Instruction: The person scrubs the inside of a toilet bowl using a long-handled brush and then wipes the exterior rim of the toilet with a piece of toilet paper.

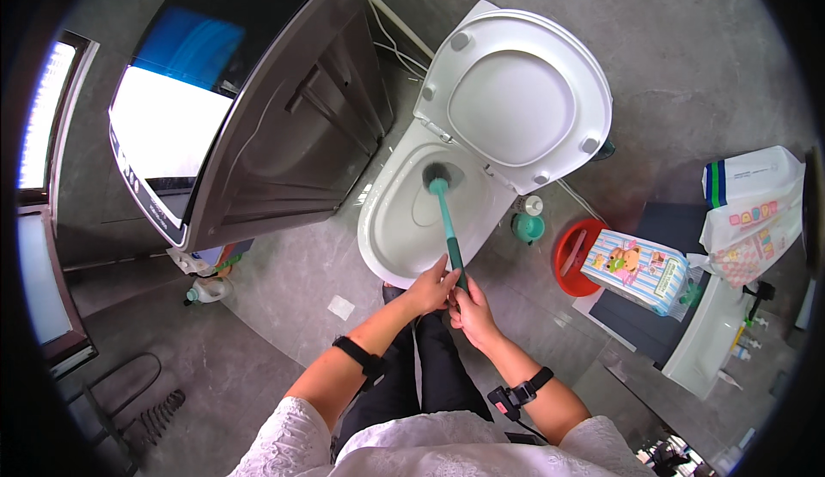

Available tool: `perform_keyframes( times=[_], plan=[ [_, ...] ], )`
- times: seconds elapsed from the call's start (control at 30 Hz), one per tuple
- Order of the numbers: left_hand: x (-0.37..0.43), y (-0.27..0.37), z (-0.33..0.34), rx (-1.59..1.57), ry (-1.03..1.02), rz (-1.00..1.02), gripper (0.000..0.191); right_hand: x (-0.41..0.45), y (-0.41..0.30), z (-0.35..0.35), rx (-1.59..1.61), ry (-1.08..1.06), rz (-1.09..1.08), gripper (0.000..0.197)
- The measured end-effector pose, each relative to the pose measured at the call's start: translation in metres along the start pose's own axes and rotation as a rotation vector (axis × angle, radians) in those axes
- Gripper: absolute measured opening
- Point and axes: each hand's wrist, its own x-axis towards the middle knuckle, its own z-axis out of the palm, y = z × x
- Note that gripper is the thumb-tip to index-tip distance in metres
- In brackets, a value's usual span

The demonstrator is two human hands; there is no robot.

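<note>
A toilet brush (446,214) with a teal and dark green handle slants into the white toilet bowl (372,245) in front of me. Its dark bristle head (436,173) rests at the drain opening towards the back of the bowl. My right hand (472,311) is wrapped around the lower end of the handle. Just above it, my left hand (433,290) has its fingers on the same handle; part of that grip is hidden. The toilet's seat and lid (512,106) stand raised behind the bowl.
A washing machine (290,148) stands close on the left. Right of the toilet are a teal brush holder (528,227), a white bottle (533,205) and a red basin (561,269). A striped tissue pack (635,267) sits near the white sink (706,341). White paper (341,307) lies on the floor.
</note>
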Motion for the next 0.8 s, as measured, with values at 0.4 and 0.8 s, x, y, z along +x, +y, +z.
perform_keyframes(
  times=[0.4, 0.8],
  plan=[
    [0.025, -0.052, -0.022, 0.05, 0.18, 0.174, 0.06, 0.196, 0.027, -0.092, -0.509, 0.412, -0.122, 0.058],
    [0.002, -0.009, -0.029, 0.04, 0.225, 0.301, 0.06, 0.012, -0.029, 0.026, 0.034, 0.12, -0.248, 0.061]
  ],
)
